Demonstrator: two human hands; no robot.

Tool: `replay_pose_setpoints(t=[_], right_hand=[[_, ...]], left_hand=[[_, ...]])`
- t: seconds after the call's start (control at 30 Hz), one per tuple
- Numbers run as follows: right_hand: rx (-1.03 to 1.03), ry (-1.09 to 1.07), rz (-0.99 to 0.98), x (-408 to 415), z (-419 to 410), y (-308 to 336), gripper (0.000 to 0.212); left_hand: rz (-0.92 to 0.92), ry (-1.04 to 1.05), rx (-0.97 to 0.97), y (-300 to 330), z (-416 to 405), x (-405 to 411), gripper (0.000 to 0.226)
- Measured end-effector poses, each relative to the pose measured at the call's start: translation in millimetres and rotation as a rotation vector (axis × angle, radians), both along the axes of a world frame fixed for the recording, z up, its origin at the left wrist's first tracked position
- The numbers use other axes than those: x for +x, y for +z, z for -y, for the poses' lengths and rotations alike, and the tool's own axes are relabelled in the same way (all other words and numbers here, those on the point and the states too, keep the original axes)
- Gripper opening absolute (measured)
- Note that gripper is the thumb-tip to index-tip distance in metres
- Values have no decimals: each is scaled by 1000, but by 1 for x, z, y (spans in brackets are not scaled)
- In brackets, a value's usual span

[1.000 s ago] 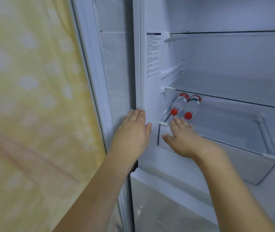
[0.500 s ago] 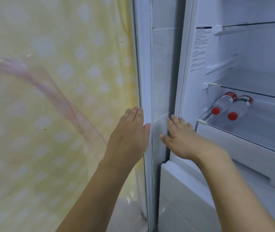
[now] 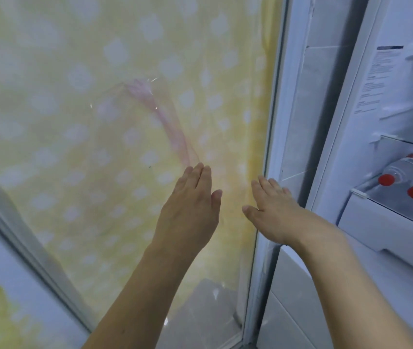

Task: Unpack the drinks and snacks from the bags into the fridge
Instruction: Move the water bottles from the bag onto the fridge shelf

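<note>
Two clear bottles (image 3: 401, 170) with red caps lie side by side in a fridge compartment, above a white drawer (image 3: 389, 222) at the right edge. My left hand (image 3: 190, 207) is raised with straight fingers in front of a glossy yellow dotted panel (image 3: 99, 122) and holds nothing. My right hand (image 3: 273, 210) is also flat and empty, its fingertips by the white upright edge (image 3: 276, 122) between the panel and the fridge interior. No bags or snacks are in view.
A printed label (image 3: 376, 79) is stuck on the fridge's inner left wall. A lower white drawer front (image 3: 301, 298) sits under my right forearm. A grey frame (image 3: 24, 235) slants across the lower left. Grey floor (image 3: 200, 311) shows in the panel's lower part.
Both hands have moved left, away from the bottle compartment and over to the yellow panel. The view has swung left, so the bottles now sit at the far right.
</note>
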State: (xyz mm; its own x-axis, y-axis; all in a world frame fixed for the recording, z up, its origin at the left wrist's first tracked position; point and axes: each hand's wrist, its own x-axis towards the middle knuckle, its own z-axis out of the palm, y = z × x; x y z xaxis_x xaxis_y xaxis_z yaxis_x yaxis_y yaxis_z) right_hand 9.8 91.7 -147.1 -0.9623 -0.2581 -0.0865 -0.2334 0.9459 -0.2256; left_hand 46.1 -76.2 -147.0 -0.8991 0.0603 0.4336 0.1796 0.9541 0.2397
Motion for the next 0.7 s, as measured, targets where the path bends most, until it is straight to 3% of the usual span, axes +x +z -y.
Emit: replay_pose_setpoints(t=[0.47,0.7], right_hand=[[-5,117,-26,19,51,4,66],[24,297,-72,16,90,7,66]], left_hand=[[19,140,-7,5,49,41,58],[0,301,9,9,69,52,58]])
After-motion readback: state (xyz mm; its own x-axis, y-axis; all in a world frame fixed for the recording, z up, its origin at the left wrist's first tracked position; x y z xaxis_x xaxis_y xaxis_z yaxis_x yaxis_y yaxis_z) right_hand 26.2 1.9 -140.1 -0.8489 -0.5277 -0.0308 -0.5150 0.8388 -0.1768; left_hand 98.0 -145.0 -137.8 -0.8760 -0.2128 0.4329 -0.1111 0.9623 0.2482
